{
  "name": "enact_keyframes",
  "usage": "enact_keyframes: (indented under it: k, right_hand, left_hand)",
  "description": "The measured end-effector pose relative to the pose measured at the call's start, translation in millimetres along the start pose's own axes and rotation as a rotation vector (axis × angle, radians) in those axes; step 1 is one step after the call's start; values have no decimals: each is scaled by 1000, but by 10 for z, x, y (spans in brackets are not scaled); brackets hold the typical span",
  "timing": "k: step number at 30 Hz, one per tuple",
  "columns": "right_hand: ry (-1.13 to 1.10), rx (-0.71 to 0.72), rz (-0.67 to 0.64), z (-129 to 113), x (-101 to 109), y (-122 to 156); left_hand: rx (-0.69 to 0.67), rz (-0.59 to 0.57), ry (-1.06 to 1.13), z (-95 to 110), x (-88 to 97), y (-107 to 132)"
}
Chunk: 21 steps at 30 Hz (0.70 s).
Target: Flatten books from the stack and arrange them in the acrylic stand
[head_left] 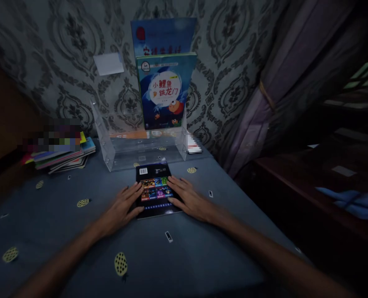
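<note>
A dark book [154,203] with a barcode and rows of small colourful pictures lies flat on the table, closed. My left hand [123,207] rests on its left edge, fingers stretched out. On the right edge lies my right hand [187,198], its fingers also spread and flat. Just behind the book stands a clear acrylic book stand [140,155] with stepped sides. A blue picture book [165,93] with a fish on its cover leans upright in the stand, and a taller blue book [163,35] shows behind it.
At the left back sits a stack of books [63,157], partly blurred out. A white card [108,63] is on the patterned wall. The table [91,265] has a blue cloth with pineapple prints. To the right hang a tied curtain [249,120] and, lower, a blue cloth [354,203].
</note>
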State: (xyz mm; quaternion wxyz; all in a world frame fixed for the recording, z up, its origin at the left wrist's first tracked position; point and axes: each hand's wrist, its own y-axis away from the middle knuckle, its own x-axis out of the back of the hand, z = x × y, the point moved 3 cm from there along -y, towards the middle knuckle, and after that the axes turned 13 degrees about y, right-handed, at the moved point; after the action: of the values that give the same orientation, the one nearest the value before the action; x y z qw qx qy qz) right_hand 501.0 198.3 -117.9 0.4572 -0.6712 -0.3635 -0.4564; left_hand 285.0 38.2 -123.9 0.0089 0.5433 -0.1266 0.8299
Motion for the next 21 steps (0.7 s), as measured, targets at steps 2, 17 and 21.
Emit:
enact_keyframes:
  k: [2, 17, 21]
  right_hand:
    - [11, 17, -62, -32, -28, 72]
    - [16, 230, -146, -597, 225, 1314]
    - [47, 270, -46, -572, 95, 1456]
  left_hand:
    - [7, -45, -2, 84, -18, 67]
    - [-236, -72, -263, 927, -235, 873]
    - [-322, 13, -337, 996, -281, 966]
